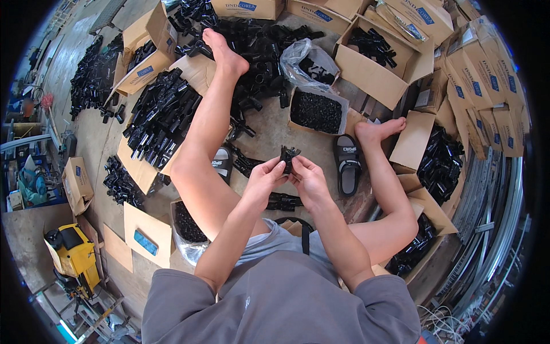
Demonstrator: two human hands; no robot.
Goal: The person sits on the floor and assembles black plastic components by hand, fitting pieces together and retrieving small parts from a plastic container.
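Note:
Between my legs, my left hand and my right hand meet around a small black plastic part. Its jagged upper end sticks out above my fingertips. Both hands are closed on it, thumbs and fingers pinching it from either side; its lower end is partly hidden by them. Just beyond and to the left, more black parts lie on the floor, and another row of black parts lies below my hands. A white box of small black pieces stands ahead, beside a clear plastic bag.
Black slide sandals rest near my feet. Heaped black tubular parts cover cardboard at left. An open carton stands ahead right; stacked cartons and metal rails line the right. A phone and yellow machine are at lower left.

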